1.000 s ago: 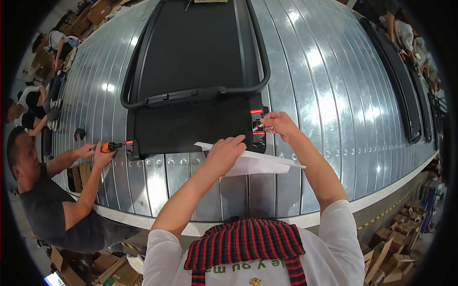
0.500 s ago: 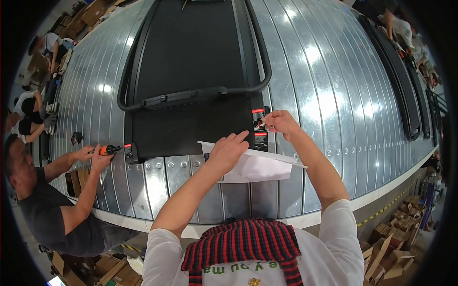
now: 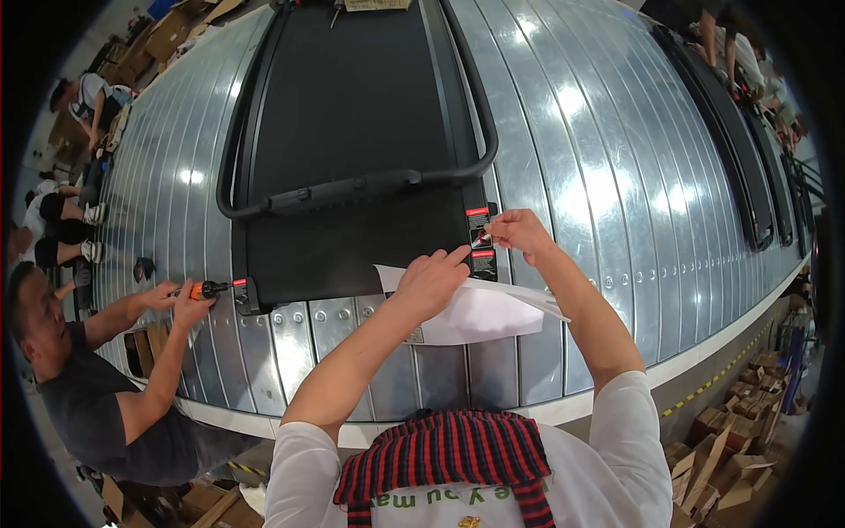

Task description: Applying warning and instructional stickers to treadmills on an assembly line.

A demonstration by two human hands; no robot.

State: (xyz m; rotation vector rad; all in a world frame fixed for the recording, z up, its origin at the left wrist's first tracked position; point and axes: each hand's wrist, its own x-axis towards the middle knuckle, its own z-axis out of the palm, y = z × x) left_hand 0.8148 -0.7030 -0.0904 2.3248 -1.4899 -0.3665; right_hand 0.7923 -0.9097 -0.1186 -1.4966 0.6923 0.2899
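Observation:
A black treadmill [image 3: 348, 123] lies on the metal table with its handlebar folded across it. On its near right corner is a black, red and white warning label [image 3: 481, 256]. My right hand [image 3: 521, 234] is closed, thumb and fingertips pinched at the label's right edge. My left hand [image 3: 433, 283] reaches in from the other side, its index fingertip against the label's left edge. White sheets of paper [image 3: 493, 319] are held under that palm, sticking out to the right over the treadmill's near edge. The hand hides how the left thumb grips them.
At the left, a co-worker [image 3: 79, 387] holds an orange and black power screwdriver [image 3: 201, 290] at the treadmill's other near corner. More black treadmill frames [image 3: 717, 132] lie at the far right of the ribbed metal table [image 3: 598, 264]. Cardboard boxes [image 3: 731, 466] fill the floor at the lower right.
The view has shifted slightly, so the treadmill sits a little lower. My left index fingertip has moved closer to the label. My right hand keeps its pinch at the label's edge.

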